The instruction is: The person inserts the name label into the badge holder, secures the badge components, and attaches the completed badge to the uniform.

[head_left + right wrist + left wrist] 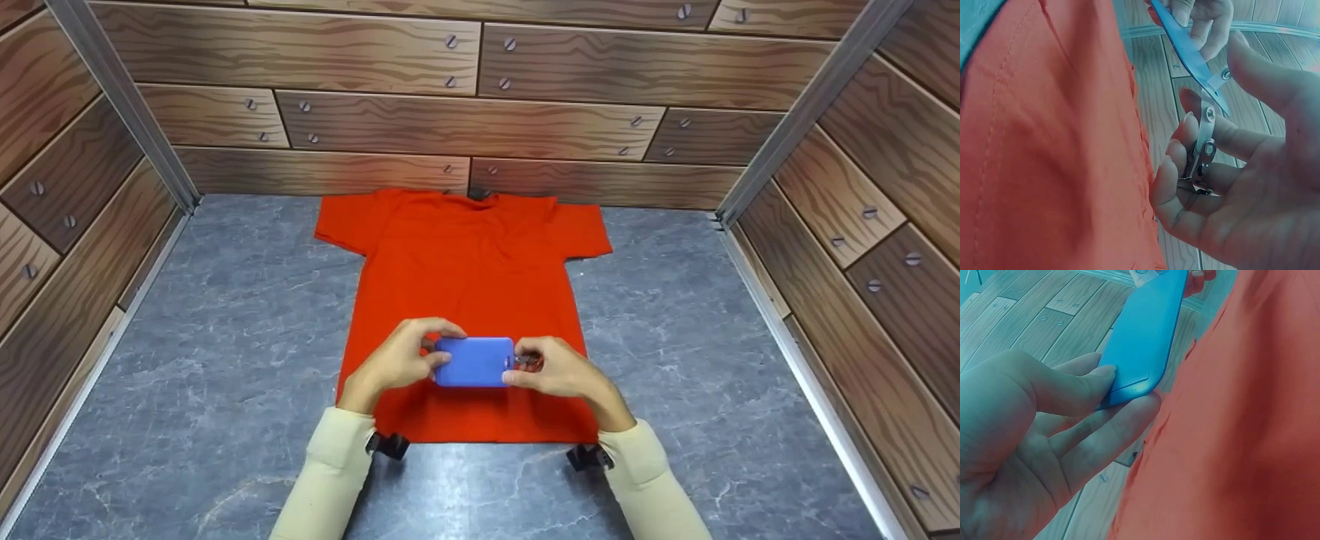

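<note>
A blue plastic badge holder (472,363) is held level over the lower half of a red T-shirt (465,270). My left hand (403,358) pinches its left end, thumb on top and fingers beneath, as the left wrist view shows. At the other end my right hand (561,369) has its fingers curled about a metal badge clip (1203,152). A clear strap with a snap (1207,115) joins the clip to the holder's slotted end. The right thumb lies at the holder's lower right corner in the head view.
The T-shirt lies spread flat on a grey marbled surface (225,337), collar toward the back wall. Wood-patterned panels (465,120) enclose the back and both sides, with metal rails (814,382) along the edges. A small black camera is on each wrist.
</note>
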`<act>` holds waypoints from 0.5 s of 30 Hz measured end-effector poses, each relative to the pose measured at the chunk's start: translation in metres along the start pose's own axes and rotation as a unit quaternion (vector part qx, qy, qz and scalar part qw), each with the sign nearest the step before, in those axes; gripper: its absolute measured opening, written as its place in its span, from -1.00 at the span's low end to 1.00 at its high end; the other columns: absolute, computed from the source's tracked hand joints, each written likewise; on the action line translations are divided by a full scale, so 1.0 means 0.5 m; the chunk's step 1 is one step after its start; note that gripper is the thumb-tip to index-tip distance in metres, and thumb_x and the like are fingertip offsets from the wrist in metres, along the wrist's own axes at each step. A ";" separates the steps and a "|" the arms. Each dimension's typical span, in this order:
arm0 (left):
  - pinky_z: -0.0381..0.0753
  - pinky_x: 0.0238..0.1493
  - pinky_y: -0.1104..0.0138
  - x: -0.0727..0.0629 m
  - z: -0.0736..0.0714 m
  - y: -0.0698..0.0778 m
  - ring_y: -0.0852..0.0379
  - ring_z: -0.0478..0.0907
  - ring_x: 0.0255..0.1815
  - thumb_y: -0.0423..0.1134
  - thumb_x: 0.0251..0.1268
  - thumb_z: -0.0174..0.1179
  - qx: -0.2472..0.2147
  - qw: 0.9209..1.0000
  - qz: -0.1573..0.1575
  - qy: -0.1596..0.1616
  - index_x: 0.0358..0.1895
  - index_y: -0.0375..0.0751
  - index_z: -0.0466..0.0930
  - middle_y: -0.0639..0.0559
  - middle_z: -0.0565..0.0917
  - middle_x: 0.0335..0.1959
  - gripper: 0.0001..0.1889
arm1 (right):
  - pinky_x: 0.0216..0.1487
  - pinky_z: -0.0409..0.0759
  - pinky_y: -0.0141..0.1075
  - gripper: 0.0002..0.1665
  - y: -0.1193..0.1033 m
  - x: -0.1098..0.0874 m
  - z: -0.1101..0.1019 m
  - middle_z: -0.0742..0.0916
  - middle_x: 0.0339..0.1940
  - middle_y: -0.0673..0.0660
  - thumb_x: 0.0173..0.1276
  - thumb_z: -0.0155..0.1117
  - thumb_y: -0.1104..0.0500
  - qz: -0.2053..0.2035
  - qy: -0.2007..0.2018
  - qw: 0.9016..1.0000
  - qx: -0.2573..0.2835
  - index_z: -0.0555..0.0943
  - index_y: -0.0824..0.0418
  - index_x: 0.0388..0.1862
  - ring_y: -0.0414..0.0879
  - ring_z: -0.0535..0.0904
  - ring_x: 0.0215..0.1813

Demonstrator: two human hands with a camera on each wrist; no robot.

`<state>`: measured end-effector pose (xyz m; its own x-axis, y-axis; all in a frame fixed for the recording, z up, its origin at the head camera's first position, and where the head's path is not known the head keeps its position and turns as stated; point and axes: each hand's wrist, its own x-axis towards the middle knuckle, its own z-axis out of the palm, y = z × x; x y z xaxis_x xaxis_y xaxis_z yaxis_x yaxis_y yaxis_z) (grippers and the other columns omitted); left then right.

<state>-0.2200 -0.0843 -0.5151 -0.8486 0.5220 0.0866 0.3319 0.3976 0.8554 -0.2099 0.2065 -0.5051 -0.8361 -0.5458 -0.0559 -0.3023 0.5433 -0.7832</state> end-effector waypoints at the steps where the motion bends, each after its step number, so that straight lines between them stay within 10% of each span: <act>1: 0.77 0.08 0.07 0.000 0.000 0.000 -0.12 0.71 0.09 -0.46 0.36 0.30 0.000 1.000 0.000 -0.001 0.20 -0.09 0.68 -0.07 0.70 0.19 -0.61 | -0.22 0.47 -0.40 -0.68 0.000 0.000 0.000 0.64 -0.37 0.04 0.31 0.51 0.00 0.001 0.002 1.000 -0.003 0.64 0.22 -0.27 -0.14 0.51 -0.28; 15: 0.75 0.13 0.04 0.002 0.001 -0.008 -0.11 0.68 0.13 -0.44 0.39 0.28 0.004 1.000 0.001 -0.003 0.19 -0.10 0.67 -0.08 0.71 0.16 -0.64 | -0.23 0.52 -0.42 -0.83 -0.003 -0.003 -0.006 0.70 -0.34 0.10 0.39 0.44 0.15 -0.027 0.012 1.000 0.001 0.66 0.24 -0.25 -0.20 0.52 -0.30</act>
<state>-0.2219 -0.0849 -0.5185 -0.8458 0.5266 0.0857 0.3367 0.4021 0.8514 -0.2096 0.2085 -0.5020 -0.8298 -0.5581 0.0013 -0.3458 0.5123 -0.7861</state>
